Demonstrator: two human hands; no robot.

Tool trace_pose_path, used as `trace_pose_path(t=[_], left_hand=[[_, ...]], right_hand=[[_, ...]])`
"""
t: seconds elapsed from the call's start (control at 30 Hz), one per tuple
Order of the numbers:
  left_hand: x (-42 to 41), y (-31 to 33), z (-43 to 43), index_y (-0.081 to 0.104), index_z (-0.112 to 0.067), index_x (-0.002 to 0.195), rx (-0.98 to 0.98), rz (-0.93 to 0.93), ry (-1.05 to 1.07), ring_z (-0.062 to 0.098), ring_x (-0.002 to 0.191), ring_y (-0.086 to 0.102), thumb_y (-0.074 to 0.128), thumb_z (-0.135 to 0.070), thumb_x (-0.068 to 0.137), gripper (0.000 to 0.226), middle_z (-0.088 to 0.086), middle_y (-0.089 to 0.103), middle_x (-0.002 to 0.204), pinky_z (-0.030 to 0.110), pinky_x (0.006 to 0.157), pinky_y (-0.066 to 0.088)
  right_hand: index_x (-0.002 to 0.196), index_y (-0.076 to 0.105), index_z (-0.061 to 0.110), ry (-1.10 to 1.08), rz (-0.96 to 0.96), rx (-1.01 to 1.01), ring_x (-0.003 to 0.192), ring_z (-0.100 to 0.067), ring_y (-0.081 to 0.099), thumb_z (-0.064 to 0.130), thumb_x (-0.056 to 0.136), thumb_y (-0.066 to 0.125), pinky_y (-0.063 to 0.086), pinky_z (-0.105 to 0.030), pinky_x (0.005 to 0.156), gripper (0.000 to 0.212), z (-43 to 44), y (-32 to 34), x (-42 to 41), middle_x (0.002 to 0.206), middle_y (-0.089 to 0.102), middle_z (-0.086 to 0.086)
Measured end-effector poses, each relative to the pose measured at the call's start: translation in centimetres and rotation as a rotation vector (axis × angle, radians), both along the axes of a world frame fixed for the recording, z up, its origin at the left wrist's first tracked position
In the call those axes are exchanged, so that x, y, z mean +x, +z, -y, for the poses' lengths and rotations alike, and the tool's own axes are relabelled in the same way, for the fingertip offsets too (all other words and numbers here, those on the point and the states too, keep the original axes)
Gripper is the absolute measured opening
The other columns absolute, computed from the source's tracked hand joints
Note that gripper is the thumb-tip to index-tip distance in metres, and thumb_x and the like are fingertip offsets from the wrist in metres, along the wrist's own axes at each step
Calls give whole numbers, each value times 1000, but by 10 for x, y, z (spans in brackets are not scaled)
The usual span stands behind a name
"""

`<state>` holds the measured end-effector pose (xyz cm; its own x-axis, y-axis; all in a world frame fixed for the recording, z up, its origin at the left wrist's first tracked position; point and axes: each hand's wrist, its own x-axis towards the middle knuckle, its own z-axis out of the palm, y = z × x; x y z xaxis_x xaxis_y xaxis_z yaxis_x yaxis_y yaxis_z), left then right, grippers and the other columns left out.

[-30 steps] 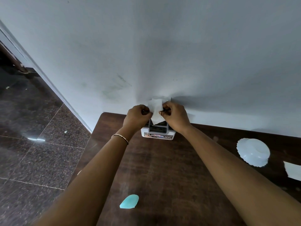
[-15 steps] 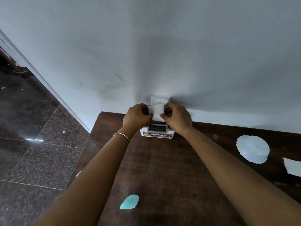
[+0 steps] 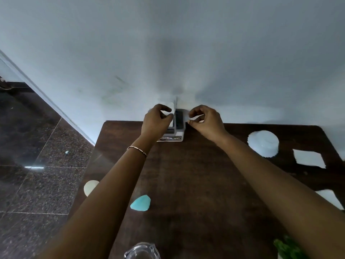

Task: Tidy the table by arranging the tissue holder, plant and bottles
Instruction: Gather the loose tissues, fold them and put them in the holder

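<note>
Head view. A white-and-grey plastic tissue holder (image 3: 176, 130) with a dark central slot stands at the far edge of the dark brown wooden table (image 3: 196, 184), against the pale wall (image 3: 168, 43), just above frame centre. The left hand (image 3: 155, 122), with a thin metal bracelet (image 3: 137, 148) on its wrist, is curled at the holder's left side. The right hand (image 3: 204, 120) is curled at its right side, thumb and fingertips nearly meeting. White shows between the fingers of each; whether either hand grips tissue cannot be told. At right lie a white scalloped bowl (image 3: 263, 143) and a white paper square (image 3: 309, 158). A turquoise flat piece (image 3: 141, 202) lies at lower centre. At the bottom edge are a clear transparent vessel (image 3: 141, 251) and, lower right, a green leafy plant (image 3: 287, 249).
</note>
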<state>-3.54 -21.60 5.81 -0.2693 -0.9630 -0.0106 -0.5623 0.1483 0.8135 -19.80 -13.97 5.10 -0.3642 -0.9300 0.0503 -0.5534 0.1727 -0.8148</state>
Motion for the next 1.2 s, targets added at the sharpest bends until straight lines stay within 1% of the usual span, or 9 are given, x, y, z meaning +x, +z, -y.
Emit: trace_pose_path(t=[0.1,0.27,0.43,0.6,0.83,0.97,1.03,1.1,1.2], left_hand=[[-25,16,-42,63,-19,99,77,-89,-100,8,56,55,64,-25,83,17,-7,59,64,25,60,42],[-70,26,-149,63,-16,106,250,-184,-340,8,67,56,65,-23,86,21,-5,63,82,22,60,45],[-103,9,-267,53,-23,118,304,-249,-445,13,103,61,67,-29,85,37,-4,57,122,31,84,55],[-130,0,-356,57,-24,108,335,-249,-559,12,101,64,66,-22,86,24,-9,62,117,33,84,56],[-169,-4,-434,61,-16,105,205,-217,-723,-6,86,63,64,-9,85,21,-15,65,102,9,75,50],[-184,-31,-464,60,-15,106,200,-48,-844,-1,89,63,65,-10,83,24,-13,65,100,3,71,45],[-186,-50,-472,58,-14,107,206,87,-912,8,96,63,67,-13,81,28,-8,65,107,9,75,48],[-186,-65,-477,56,-13,111,211,207,-950,16,101,63,68,-17,79,35,0,64,114,27,81,52],[-190,-72,-477,55,-13,113,217,245,-905,20,103,61,68,-21,79,38,4,64,112,36,83,52]], right_hand=[[95,67,15,-1,117,-3,87,-12,68,15,80,73,56,-30,86,16,-54,15,-14,96,71,2],[101,68,17,-79,219,42,97,-9,66,16,86,67,52,-25,90,15,-177,15,-56,100,71,3],[99,68,17,-347,205,63,88,-10,63,13,89,62,48,-18,75,13,-325,-6,-104,95,69,1],[101,68,15,-569,250,152,99,-15,65,10,88,63,51,-31,91,15,-445,-34,-131,100,70,-2],[121,58,22,-515,-12,515,116,-15,55,23,83,69,47,-32,96,39,-526,-61,-137,126,57,1],[131,50,23,-423,-71,641,121,-20,49,35,75,76,46,-40,100,62,-546,-77,-136,132,49,-2],[131,49,23,-422,-60,627,121,-20,49,38,73,77,47,-40,99,67,-548,-82,-135,134,47,-1],[131,49,23,-429,-41,600,121,-20,49,39,73,77,47,-41,99,67,-548,-85,-135,133,47,-1],[129,50,23,-438,-14,546,120,-20,50,40,76,75,47,-42,99,61,-543,-86,-139,131,48,-1]])
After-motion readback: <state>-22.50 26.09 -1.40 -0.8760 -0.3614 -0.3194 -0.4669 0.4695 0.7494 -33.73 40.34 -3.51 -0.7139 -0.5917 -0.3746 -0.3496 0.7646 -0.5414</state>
